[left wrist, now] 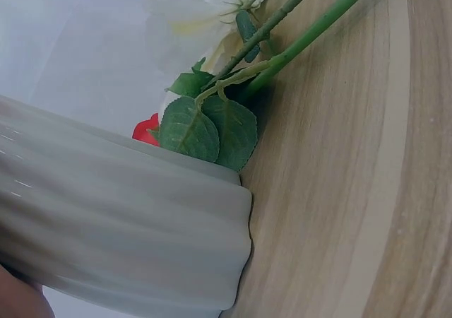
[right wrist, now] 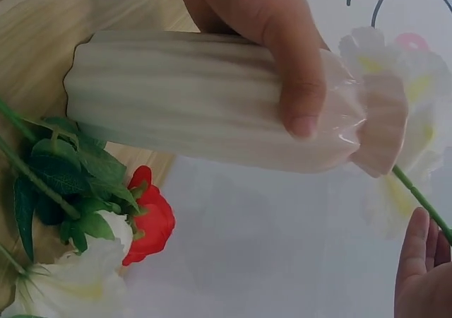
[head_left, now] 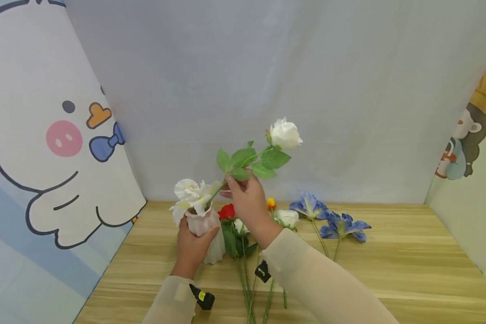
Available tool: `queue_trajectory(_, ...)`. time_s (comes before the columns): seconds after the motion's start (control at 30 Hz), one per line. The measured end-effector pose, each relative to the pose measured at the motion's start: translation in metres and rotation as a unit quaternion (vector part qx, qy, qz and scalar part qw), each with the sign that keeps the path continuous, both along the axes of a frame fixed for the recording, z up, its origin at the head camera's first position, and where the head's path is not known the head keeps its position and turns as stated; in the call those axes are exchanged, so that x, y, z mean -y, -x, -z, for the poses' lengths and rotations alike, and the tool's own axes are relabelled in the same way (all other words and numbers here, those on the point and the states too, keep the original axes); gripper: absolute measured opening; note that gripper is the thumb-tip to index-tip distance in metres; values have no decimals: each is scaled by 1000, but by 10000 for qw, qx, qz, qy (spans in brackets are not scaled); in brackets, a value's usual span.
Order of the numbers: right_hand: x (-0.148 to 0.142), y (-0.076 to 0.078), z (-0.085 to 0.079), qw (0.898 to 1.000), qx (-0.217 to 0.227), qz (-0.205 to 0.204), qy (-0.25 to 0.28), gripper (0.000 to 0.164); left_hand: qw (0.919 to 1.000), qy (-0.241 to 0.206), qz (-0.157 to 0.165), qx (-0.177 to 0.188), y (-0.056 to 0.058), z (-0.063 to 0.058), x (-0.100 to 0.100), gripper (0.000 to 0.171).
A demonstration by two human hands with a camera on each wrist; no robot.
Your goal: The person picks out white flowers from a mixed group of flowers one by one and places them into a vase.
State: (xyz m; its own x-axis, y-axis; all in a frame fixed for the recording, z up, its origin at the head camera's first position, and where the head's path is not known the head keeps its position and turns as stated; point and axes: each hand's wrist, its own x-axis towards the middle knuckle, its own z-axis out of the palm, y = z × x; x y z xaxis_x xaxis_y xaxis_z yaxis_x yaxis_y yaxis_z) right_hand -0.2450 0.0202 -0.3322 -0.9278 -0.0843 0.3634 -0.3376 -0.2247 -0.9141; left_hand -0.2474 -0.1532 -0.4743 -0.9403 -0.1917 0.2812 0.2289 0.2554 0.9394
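Observation:
My left hand (head_left: 192, 243) grips the upper part of a white ribbed vase (head_left: 214, 247), which stands on the table; its thumb lies across the vase's side in the right wrist view. White flowers (head_left: 192, 195) with yellow centres fill the vase's mouth. With my right hand (head_left: 249, 200) I pinch the stem of a white rose (head_left: 285, 134) just below its green leaves (head_left: 243, 157). The rose leans up and to the right. Its stem (right wrist: 413, 189) runs down into the ruffled vase rim (right wrist: 385, 124); the lower end is hidden inside.
On the wood-grain table (head_left: 409, 261), right of the vase, lie a red flower (head_left: 227, 212), a white rose (head_left: 287, 218) and an orange-yellow bud (head_left: 271, 204). Two blue flowers (head_left: 344, 226) lie farther right. Several green stems (head_left: 245, 288) point toward the front edge. A grey backdrop (head_left: 348, 112) hangs behind.

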Motion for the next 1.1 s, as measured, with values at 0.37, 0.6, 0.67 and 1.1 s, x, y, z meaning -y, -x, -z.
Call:
queue_trajectory(0.37,4,-2,-3,9995,-44,313,-67,16,9999,-97,83,-80,0,0,0,82)
queue_trajectory(0.6,9,-1,-3,9989,-114,402,-204,15,10000,-18,18,84,-1,-2,2,83)
queue_trajectory(0.67,11,1,0,9993,-144,316,-137,16,9998,-57,59,196,-1,-2,1,83)
queue_trajectory(1.1,26,16,36,9951,-181,561,-798,17,9996,90,-73,241,-2,-1,0,80)
